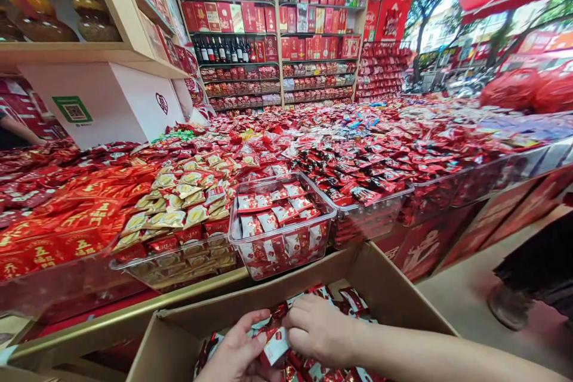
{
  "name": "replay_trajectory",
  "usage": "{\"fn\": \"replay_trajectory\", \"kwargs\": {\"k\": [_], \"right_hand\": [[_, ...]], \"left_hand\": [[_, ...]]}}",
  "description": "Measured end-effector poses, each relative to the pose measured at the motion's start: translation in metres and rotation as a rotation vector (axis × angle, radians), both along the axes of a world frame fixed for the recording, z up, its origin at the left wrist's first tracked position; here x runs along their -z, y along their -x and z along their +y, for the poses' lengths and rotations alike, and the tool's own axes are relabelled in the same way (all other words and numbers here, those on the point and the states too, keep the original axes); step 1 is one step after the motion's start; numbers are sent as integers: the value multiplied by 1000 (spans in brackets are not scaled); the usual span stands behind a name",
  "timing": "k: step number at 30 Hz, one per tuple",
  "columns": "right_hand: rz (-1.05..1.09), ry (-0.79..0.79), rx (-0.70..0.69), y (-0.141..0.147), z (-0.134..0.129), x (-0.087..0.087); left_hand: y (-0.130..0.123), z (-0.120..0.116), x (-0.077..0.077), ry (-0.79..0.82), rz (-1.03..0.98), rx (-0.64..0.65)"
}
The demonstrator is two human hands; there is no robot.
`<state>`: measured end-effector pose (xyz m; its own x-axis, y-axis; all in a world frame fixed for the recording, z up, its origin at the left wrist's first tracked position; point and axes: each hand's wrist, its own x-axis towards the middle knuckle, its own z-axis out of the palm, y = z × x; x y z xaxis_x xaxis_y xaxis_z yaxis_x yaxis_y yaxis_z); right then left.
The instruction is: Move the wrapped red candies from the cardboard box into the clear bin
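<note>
Both of my hands are down inside an open cardboard box (394, 289) that holds many small red-and-white candy packets (353, 301). Between the thumb and fingers of my left hand (239, 346) is a candy packet (276, 346), its white face turned up. My right hand (316, 328) is right beside it, back of the hand upward and fingers curled down; what lies under its fingertips is hidden. Just beyond the box stands a clear plastic bin (286, 233) with similar red-and-white packets set in neat rows.
Gold durian-picture packets (192, 197) and red packets (85, 233) are heaped left of the bin; dark red ones (358, 170) lie to its right. Shelves of bottles and gift boxes (255, 18) line the back. A person's dark-clothed leg (537, 262) is at the right.
</note>
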<state>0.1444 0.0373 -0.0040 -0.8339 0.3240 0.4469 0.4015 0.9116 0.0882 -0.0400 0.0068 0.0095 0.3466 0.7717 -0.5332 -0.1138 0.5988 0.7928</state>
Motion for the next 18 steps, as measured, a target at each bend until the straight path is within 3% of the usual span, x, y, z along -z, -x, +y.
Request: {"fn": "replay_trajectory", "kwargs": {"k": [3, 5, 7, 10, 13, 15, 18], "right_hand": [[69, -70, -96, -10, 4, -13], [182, 29, -138, -15, 3, -22], [393, 285, -131, -16, 1, -28], [733, 886, 7, -11, -2, -30], [798, 1382, 96, -2, -4, -25], [793, 1494, 116, 3, -5, -23], [862, 1518, 165, 5, -7, -27]], "left_hand": [[1, 0, -13, -139, 2, 21], [2, -1, -23, -257, 5, 38], [3, -2, -31, -360, 47, 61], [4, -7, -36, -470, 179, 98], [1, -11, -37, -570, 314, 101], [-2, -14, -37, -604, 342, 90], [-6, -17, -38, -589, 296, 78]]}}
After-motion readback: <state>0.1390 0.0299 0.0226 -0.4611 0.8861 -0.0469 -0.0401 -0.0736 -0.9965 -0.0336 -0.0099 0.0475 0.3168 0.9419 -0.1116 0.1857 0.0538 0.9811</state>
